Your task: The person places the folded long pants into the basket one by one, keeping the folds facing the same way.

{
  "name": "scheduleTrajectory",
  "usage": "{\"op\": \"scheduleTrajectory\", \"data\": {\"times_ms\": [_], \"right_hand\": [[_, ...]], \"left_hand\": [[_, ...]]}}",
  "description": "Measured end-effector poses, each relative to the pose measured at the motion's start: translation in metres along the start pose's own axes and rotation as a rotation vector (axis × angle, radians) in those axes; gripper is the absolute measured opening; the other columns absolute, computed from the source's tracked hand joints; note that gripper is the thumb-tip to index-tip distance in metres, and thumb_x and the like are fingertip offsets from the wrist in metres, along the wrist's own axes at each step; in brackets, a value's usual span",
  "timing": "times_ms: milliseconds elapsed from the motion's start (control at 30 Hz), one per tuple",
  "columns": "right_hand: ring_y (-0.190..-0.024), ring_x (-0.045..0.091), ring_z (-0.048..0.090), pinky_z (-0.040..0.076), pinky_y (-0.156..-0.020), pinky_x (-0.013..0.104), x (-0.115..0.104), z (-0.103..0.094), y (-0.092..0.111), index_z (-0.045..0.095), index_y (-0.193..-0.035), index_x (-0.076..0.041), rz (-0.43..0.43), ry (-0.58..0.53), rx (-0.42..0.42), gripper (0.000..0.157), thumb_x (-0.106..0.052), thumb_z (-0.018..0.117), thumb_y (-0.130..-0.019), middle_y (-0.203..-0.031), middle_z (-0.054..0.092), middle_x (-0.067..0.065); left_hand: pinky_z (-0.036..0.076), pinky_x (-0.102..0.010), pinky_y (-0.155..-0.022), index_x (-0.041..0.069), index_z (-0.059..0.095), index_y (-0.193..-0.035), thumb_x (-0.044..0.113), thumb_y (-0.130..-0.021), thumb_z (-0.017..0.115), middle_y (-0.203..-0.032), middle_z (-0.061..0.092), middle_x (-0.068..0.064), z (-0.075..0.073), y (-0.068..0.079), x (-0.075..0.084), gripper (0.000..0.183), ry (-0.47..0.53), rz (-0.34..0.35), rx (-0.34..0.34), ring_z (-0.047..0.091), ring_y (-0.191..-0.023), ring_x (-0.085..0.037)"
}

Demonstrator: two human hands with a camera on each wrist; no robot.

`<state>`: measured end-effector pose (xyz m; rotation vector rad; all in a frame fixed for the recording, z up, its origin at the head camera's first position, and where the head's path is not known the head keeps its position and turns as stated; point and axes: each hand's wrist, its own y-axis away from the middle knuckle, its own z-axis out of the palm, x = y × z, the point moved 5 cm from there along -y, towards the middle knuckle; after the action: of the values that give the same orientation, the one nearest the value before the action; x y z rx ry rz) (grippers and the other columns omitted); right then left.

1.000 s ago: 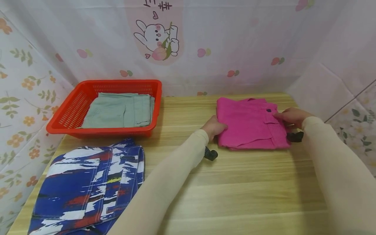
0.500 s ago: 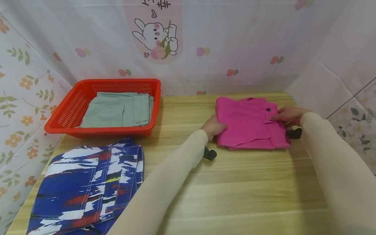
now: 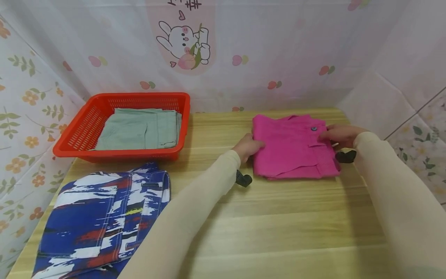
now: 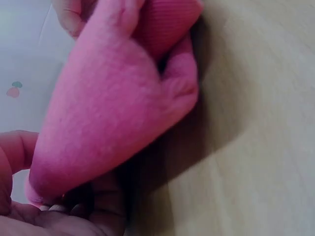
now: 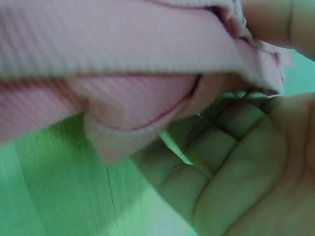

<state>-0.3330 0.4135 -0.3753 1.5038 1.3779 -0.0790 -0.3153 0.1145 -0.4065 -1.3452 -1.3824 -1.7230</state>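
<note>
Folded pink trousers (image 3: 289,147) with a dark button lie between both hands at the right back of the table. My left hand (image 3: 248,147) grips their left edge; in the left wrist view its thumb is on the outer side and the fingers (image 4: 106,201) are tucked beneath the fold. At the waistband end, my right hand (image 3: 341,135) holds the other edge, thumb on top. Seen from the right wrist, the fingers (image 5: 211,147) curl under the pink cloth (image 5: 128,44). The cloth's edges appear raised off the wood in both wrist views.
A red plastic basket (image 3: 184,135) at the back left holds folded pale green trousers (image 3: 139,130). In front of it lie folded blue, white and red patterned trousers (image 3: 94,221). Printed curtains (image 3: 278,50) border the wooden table (image 3: 278,224) at the back and sides.
The pink trousers and both hands have shifted slightly left. The left hand now shows more of itself past the cloth's edge. The basket and patterned trousers stay in place.
</note>
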Motion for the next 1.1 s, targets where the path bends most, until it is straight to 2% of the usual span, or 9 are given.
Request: {"op": "scheduleTrajectory", "data": {"times_ms": [133, 267, 400, 600, 700, 933, 1100], "right_hand": [[-0.103, 0.022, 0.049, 0.046, -0.086, 0.041, -0.001, 0.002, 0.000, 0.010, -0.136, 0.014, -0.004, 0.012, -0.014, 0.069, -0.026, 0.048, -0.095, -0.125, 0.032, 0.024], [-0.101, 0.020, 0.052, 0.047, -0.086, 0.041, -0.001, 0.004, 0.001, 0.011, -0.136, 0.014, 0.005, 0.005, -0.019, 0.067, -0.024, 0.049, -0.095, -0.126, 0.031, 0.025], [-0.100, 0.021, 0.052, 0.048, -0.083, 0.042, -0.003, 0.006, 0.003, 0.007, -0.139, 0.012, -0.001, -0.001, -0.037, 0.069, -0.022, 0.049, -0.094, -0.128, 0.030, 0.026], [-0.091, 0.019, 0.053, 0.049, -0.080, 0.038, -0.001, 0.009, 0.001, 0.016, -0.136, 0.012, 0.009, 0.028, -0.042, 0.064, -0.021, 0.051, -0.093, -0.110, 0.044, 0.017], [-0.090, 0.017, 0.052, 0.048, -0.080, 0.035, 0.000, 0.010, -0.001, 0.022, -0.133, 0.013, 0.032, 0.061, -0.031, 0.062, -0.022, 0.052, -0.093, -0.105, 0.045, 0.013], [-0.090, 0.019, 0.048, 0.048, -0.077, 0.035, -0.002, 0.015, -0.003, 0.013, -0.135, 0.014, 0.046, 0.116, -0.037, 0.069, -0.024, 0.052, -0.093, -0.111, 0.036, 0.018], [-0.092, 0.021, 0.047, 0.048, -0.077, 0.037, -0.004, 0.016, -0.004, 0.013, -0.136, 0.013, 0.055, 0.136, -0.041, 0.066, -0.021, 0.050, -0.093, -0.110, 0.040, 0.018]], "left_hand": [[0.047, -0.032, -0.083, 0.000, 0.033, -0.130, 0.010, -0.087, 0.057, -0.112, 0.048, -0.010, -0.002, 0.002, 0.003, 0.050, -0.058, 0.024, -0.002, 0.055, -0.095, -0.021], [0.046, -0.032, -0.085, 0.000, 0.031, -0.133, 0.008, -0.087, 0.058, -0.113, 0.047, -0.010, -0.004, 0.003, 0.005, 0.055, -0.084, 0.031, 0.004, 0.053, -0.098, -0.022], [0.046, -0.034, -0.085, 0.001, 0.034, -0.131, 0.007, -0.085, 0.059, -0.113, 0.048, -0.010, -0.009, 0.004, 0.005, 0.053, -0.092, 0.021, 0.020, 0.053, -0.097, -0.022], [0.047, -0.036, -0.082, 0.002, 0.032, -0.133, 0.008, -0.086, 0.058, -0.114, 0.047, -0.011, -0.015, 0.005, 0.001, 0.054, -0.089, -0.038, 0.010, 0.053, -0.096, -0.024], [0.048, -0.035, -0.082, 0.001, 0.033, -0.133, 0.010, -0.086, 0.060, -0.114, 0.049, -0.012, -0.018, 0.005, -0.001, 0.055, -0.108, -0.079, 0.001, 0.054, -0.095, -0.024], [0.048, -0.035, -0.083, 0.001, 0.039, -0.131, 0.013, -0.090, 0.056, -0.108, 0.055, -0.010, -0.016, 0.005, -0.001, 0.046, -0.050, -0.173, -0.120, 0.058, -0.095, -0.023], [0.051, -0.034, -0.079, -0.001, 0.043, -0.127, 0.019, -0.090, 0.055, -0.106, 0.054, -0.010, -0.025, 0.008, 0.005, 0.044, -0.088, -0.186, -0.123, 0.059, -0.093, -0.023]]}}
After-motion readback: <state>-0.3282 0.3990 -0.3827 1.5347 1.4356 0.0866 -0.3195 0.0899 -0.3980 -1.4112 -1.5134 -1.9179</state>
